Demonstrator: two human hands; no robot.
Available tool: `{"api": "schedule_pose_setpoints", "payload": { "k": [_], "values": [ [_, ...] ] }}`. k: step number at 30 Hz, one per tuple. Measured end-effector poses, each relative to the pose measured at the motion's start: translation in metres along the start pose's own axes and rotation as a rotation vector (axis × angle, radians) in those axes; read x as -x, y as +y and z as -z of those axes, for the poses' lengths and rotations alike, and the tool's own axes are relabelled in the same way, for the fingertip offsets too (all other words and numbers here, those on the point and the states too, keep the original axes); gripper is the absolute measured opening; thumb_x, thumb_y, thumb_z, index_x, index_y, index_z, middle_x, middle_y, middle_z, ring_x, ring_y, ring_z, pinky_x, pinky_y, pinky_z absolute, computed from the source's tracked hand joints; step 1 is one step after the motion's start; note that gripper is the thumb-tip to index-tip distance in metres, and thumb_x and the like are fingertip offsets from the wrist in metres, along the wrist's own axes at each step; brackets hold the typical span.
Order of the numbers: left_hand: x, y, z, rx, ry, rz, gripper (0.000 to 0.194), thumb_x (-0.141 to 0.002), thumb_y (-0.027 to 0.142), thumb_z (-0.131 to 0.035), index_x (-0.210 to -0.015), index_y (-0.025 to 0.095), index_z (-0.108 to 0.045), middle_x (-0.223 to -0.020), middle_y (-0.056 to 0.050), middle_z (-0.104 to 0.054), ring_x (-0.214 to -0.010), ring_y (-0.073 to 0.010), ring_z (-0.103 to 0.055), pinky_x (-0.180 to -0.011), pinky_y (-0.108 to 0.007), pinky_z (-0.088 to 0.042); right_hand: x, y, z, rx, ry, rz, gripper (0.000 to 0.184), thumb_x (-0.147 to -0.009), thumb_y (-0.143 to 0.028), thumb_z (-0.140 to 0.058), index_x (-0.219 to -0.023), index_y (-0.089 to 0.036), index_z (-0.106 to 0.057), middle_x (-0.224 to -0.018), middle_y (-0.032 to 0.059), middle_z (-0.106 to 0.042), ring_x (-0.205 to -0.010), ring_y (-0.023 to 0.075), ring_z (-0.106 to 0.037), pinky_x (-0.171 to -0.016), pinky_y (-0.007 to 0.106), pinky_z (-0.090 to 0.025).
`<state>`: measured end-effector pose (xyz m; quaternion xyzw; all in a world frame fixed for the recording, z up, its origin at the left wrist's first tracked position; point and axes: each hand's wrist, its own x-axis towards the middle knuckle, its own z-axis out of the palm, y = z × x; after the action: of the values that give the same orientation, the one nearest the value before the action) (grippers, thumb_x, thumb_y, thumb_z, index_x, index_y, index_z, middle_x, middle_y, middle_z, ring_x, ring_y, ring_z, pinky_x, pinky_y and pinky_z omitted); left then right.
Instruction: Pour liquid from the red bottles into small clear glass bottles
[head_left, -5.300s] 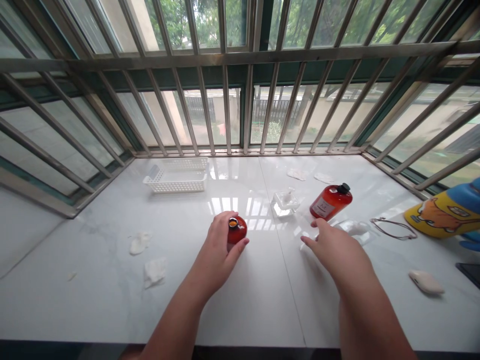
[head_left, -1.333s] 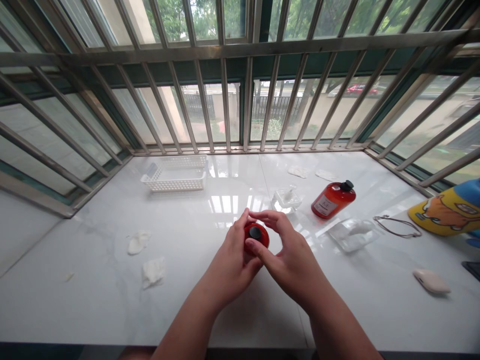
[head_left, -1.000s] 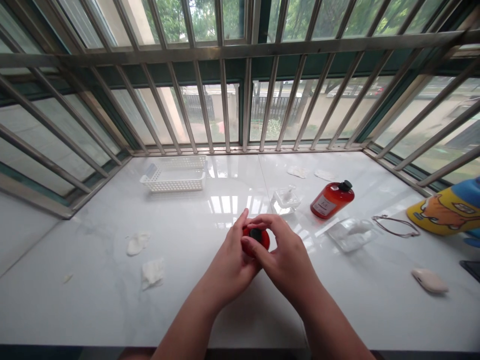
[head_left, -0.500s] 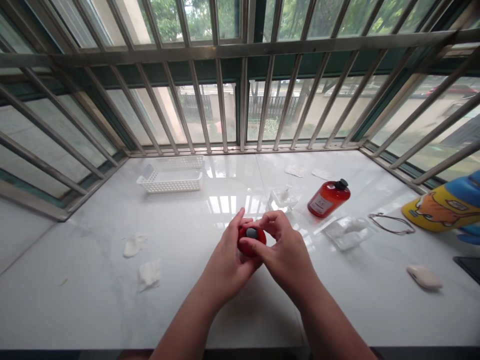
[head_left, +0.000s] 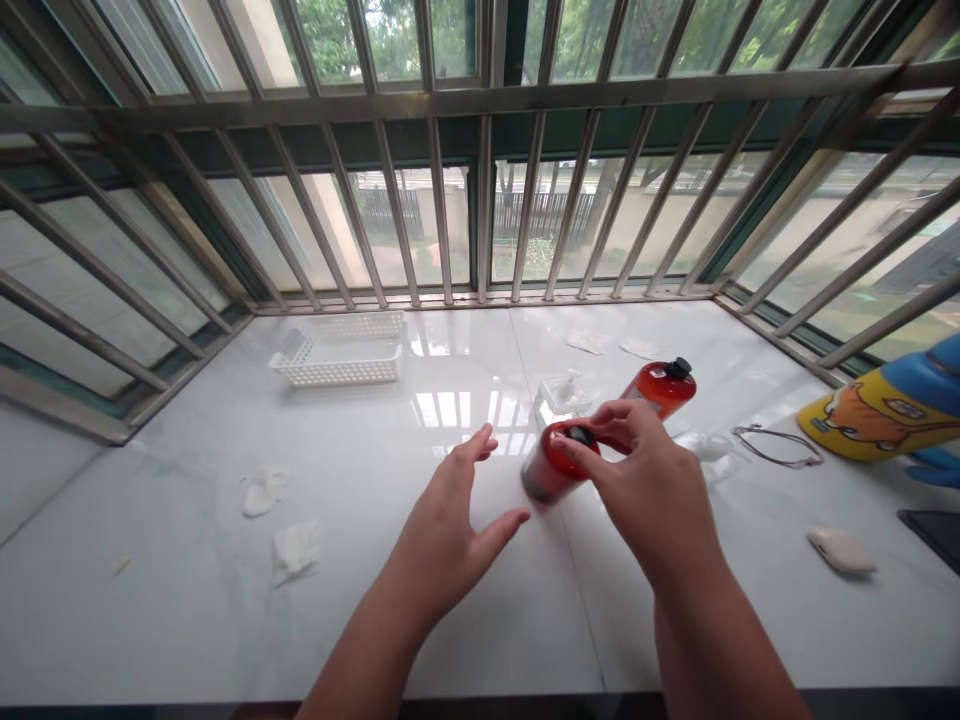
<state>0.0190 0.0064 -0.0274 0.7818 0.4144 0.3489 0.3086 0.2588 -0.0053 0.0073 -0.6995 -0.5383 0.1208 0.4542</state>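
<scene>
Head view: right hand (head_left: 649, 490) closed round small red bottle (head_left: 559, 462), fingers over shoulder beside black cap (head_left: 578, 435). Bottle tipped, right of counter's middle, base contact with marble counter (head_left: 187, 610) unclear; tilt seems to come from one-handed grip. Left hand (head_left: 446, 530) open, empty, fingers spread, just left of bottle, apparently kept close. Larger red bottle (head_left: 660, 388) beyond right hand; glass dish (head_left: 564, 396) beside it; white plastic basket (head_left: 337, 362) far left.

L hand (head_left: 442, 540) open, R hand (head_left: 645, 490) curled in grip
</scene>
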Motion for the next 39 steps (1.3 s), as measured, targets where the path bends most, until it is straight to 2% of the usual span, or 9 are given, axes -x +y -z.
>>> {"api": "schedule_pose_setpoints", "payload": {
  "k": [9,12,14,17,19,22,27,32,39],
  "values": [
    [-0.002,-0.004,0.008,-0.062,0.014,0.032,0.056,-0.105,0.031,-0.07,-0.157,0.036,-0.049,-0.134,-0.005,-0.072,-0.125,-0.0277,-0.07,-0.11,-0.053,-0.062,-0.014,0.035,0.031,0.444,0.254,-0.083,0.032,-0.092,-0.048,-0.08,-0.111,-0.027,-0.063,-0.105,0.0097,-0.078,-0.089,0.0374,-0.07,-0.076,0.047,-0.051],
    [-0.002,-0.004,0.008,-0.08,0.012,0.02,0.05,-0.106,0.031,-0.069,-0.153,0.034,-0.052,-0.132,-0.006,-0.073,-0.123,-0.0272,-0.071,-0.108,-0.051,-0.063,-0.01,0.021,0.031,0.491,0.358,0.104,0.025,-0.1,-0.043,-0.074,-0.112,-0.024,-0.063,-0.109,0.0142,-0.075,-0.105,0.0411,-0.067,-0.089,0.054,-0.054],
    [-0.003,-0.005,0.008,-0.094,0.006,0.007,0.047,-0.106,0.03,-0.068,-0.151,0.033,-0.054,-0.13,-0.006,-0.074,-0.122,-0.0271,-0.071,-0.107,-0.05,-0.063,-0.005,0.006,0.023,0.42,0.388,0.283,0.019,-0.105,-0.039,-0.07,-0.112,-0.023,-0.063,-0.113,0.0142,-0.073,-0.112,0.038,-0.067,-0.101,0.054,-0.053],
    [-0.004,-0.006,0.006,-0.129,-0.006,-0.034,0.043,-0.107,0.03,-0.068,-0.149,0.031,-0.056,-0.129,-0.006,-0.074,-0.121,-0.0272,-0.072,-0.106,-0.048,-0.063,0.004,-0.009,-0.001,0.223,0.231,0.452,0.012,-0.109,-0.035,-0.066,-0.113,-0.024,-0.064,-0.117,0.0119,-0.074,-0.109,0.0311,-0.07,-0.1,0.046,-0.057],
    [-0.004,-0.008,0.006,-0.152,-0.008,-0.062,0.042,-0.107,0.03,-0.068,-0.147,0.03,-0.057,-0.129,-0.007,-0.075,-0.12,-0.027,-0.073,-0.104,-0.046,-0.063,0.009,-0.009,-0.02,0.156,0.049,0.426,0.017,-0.109,-0.036,-0.065,-0.12,-0.022,-0.065,-0.126,0.0133,-0.073,-0.11,0.03,-0.073,-0.093,0.043,-0.061],
    [-0.004,-0.009,0.008,-0.165,0.006,-0.081,0.041,-0.107,0.029,-0.068,-0.146,0.03,-0.057,-0.128,-0.006,-0.075,-0.119,-0.0258,-0.073,-0.103,-0.044,-0.063,0.011,0.005,-0.042,0.283,-0.107,0.301,0.038,-0.108,-0.042,-0.064,-0.138,-0.018,-0.063,-0.156,0.0188,-0.06,-0.117,0.0355,-0.075,-0.086,0.045,-0.065],
    [-0.004,-0.012,0.013,-0.172,0.044,-0.09,0.041,-0.106,0.026,-0.069,-0.145,0.031,-0.057,-0.127,-0.004,-0.075,-0.118,-0.0236,-0.073,-0.102,-0.041,-0.062,0.007,0.031,-0.051,0.485,-0.191,0.206,0.06,-0.109,-0.042,-0.058,-0.161,-0.014,-0.047,-0.175,0.0205,-0.039,-0.125,0.0384,-0.074,-0.079,0.044,-0.067],
    [-0.004,-0.014,0.014,-0.177,0.055,-0.094,0.04,-0.106,0.026,-0.069,-0.145,0.03,-0.058,-0.126,-0.004,-0.076,-0.117,-0.0234,-0.073,-0.102,-0.041,-0.062,0.0,0.044,-0.052,0.534,-0.206,0.16,0.062,-0.109,-0.044,-0.057,-0.163,-0.017,-0.047,-0.177,0.0183,-0.038,-0.128,0.0378,-0.072,-0.082,0.043,-0.067],
    [-0.005,-0.014,0.013,-0.18,0.046,-0.09,0.037,-0.106,0.025,-0.07,-0.142,0.029,-0.061,-0.126,-0.003,-0.076,-0.116,-0.0226,-0.073,-0.101,-0.039,-0.062,-0.004,0.049,-0.057,0.55,-0.272,0.116,0.057,-0.109,-0.043,-0.056,-0.161,-0.019,-0.051,-0.18,0.013,-0.034,-0.118,0.0343,-0.077,-0.081,0.044,-0.066]
  ]
}}
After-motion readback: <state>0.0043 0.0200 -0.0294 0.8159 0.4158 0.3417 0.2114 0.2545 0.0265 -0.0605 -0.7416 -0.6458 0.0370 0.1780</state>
